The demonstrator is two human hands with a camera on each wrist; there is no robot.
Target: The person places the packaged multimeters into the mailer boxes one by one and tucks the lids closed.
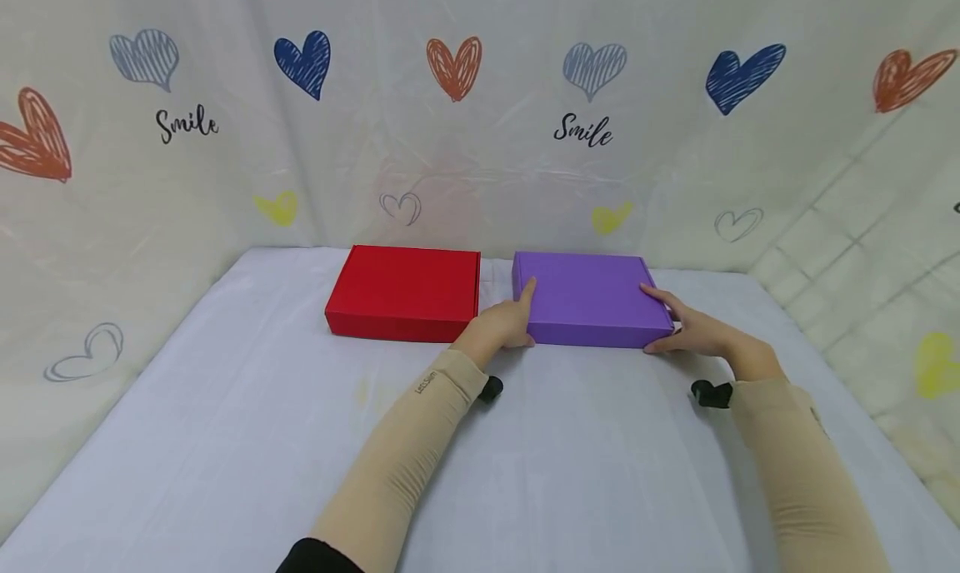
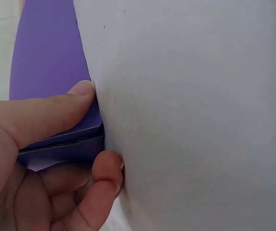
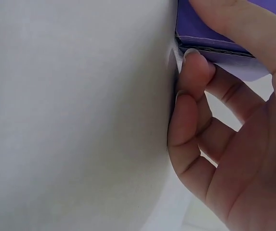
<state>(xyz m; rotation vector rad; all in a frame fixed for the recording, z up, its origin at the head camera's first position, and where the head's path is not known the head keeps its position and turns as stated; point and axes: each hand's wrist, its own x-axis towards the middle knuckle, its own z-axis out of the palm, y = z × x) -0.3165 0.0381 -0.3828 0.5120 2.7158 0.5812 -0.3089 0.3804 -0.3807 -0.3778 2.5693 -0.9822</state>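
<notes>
In the head view a flat purple box (image 1: 585, 294) lies on the white cloth, its long front side towards me. My left hand (image 1: 506, 321) grips its left end, the index finger stretched along the left edge. At the right end my right hand (image 1: 697, 330) holds the box, index finger on the top edge and thumb at the front corner. The left wrist view shows the left thumb (image 2: 56, 113) against the purple front and the other fingers curled beside the end. Curled right fingers (image 3: 188, 110) appear by the box's end in the right wrist view.
A flat red box (image 1: 408, 286) of similar size lies left of the purple one, a narrow gap between them; my left hand overlaps its front right corner. White cloth (image 1: 585, 473) covers the table. Behind stands a pale curtain (image 1: 510, 140) printed with hearts.
</notes>
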